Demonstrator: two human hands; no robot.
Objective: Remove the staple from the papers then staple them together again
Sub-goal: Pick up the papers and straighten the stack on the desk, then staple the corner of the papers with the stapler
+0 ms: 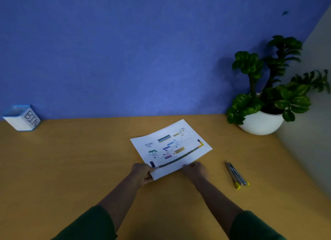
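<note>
The white papers [171, 147] printed with coloured charts lie on the wooden desk [71, 168], turned at an angle. My left hand [142, 173] grips their near left corner, thumb on top. My right hand [194, 170] touches the papers' near edge with its fingertips; whether it pinches the sheet cannot be told. A metal stapler with yellow tips [236, 175] lies on the desk to the right of my right hand, apart from it. The staple itself is too small to make out.
A white and blue box marked BIN [22, 117] stands at the far left against the blue wall. A potted green plant in a white bowl [261, 121] stands at the far right corner, beside a grey side wall.
</note>
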